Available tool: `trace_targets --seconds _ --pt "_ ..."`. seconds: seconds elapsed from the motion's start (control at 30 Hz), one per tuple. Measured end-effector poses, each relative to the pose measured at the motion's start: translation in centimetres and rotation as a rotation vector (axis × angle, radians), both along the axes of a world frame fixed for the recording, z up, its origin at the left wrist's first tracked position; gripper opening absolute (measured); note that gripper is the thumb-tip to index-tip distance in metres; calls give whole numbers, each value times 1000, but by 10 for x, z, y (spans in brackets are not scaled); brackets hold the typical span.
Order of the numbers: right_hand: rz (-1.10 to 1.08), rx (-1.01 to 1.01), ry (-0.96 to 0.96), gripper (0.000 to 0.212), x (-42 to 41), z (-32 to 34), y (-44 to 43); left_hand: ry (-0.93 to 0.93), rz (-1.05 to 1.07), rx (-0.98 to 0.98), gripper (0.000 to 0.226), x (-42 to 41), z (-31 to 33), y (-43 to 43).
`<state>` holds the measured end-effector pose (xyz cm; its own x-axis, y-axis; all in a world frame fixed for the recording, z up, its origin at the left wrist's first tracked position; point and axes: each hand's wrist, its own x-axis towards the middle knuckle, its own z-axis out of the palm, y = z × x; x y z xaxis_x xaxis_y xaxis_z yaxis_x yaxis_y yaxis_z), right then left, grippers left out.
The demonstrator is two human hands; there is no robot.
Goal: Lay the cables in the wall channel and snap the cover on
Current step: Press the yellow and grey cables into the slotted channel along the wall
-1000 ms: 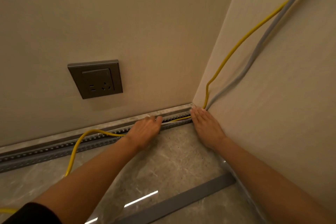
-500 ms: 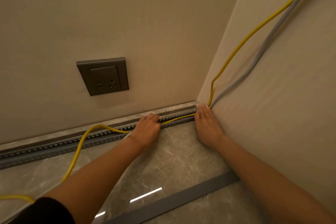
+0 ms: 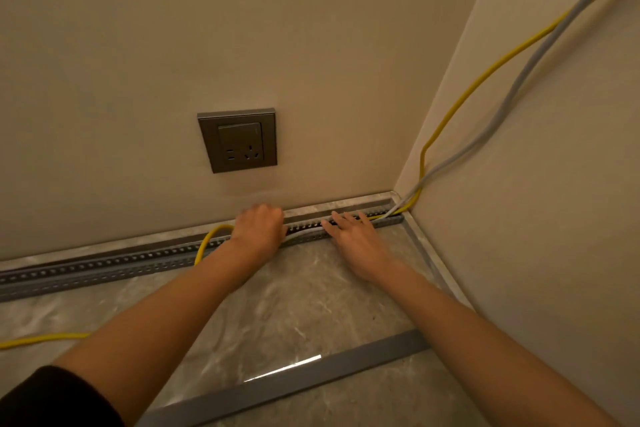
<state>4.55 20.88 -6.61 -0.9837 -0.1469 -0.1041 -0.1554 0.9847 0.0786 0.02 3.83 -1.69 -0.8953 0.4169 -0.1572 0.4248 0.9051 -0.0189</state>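
Two plain beige walls meet in a corner, the back wall (image 3: 242, 28) ahead and the side wall (image 3: 554, 218) to the right, above a grey marbled stone floor (image 3: 294, 305). Along the foot of the back wall runs the long grey slotted plastic channel (image 3: 104, 267), its long axis going left to right and ending at the corner. The flat grey cover strip (image 3: 311, 374) lies loose on the floor under the forearms, well apart from the channel and slanted to it.

A thin yellow cable (image 3: 45, 339) and a thicker pale grey cable (image 3: 519, 88) come down the side wall and enter the channel at the corner. A dark square wall socket (image 3: 239, 140) sits above the hands.

The right hand (image 3: 356, 239) lies flat with its fingers straight and spread, pressing on the channel. The left hand (image 3: 258, 229) arches over the channel with its fingers curled out of sight, so I cannot tell whether it pinches a cable.

From the corner to the left hand the cables look seated. The yellow cable bows out of the channel just left of the left hand and trails off across the floor. The unlaid run therefore lies leftward along the channel, and the left hand is the nearer one to feed it in.
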Motion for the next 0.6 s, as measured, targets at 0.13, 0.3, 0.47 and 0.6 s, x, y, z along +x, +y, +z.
trace_targets --seconds 0.13,0.3,0.47,0.6 --pt "50 -56 31 51 0 8 -22 -41 102 -69 37 0 6 -25" --pt "80 -138 -33 59 -1 12 -41 43 158 -172 34 -2 9 -42" --pt "24 -105 -34 39 -8 21 -47 -58 239 14 25 -5 10 -63" --pt "-27 -108 -16 32 -5 23 -54 70 203 261 23 -10 17 -68"
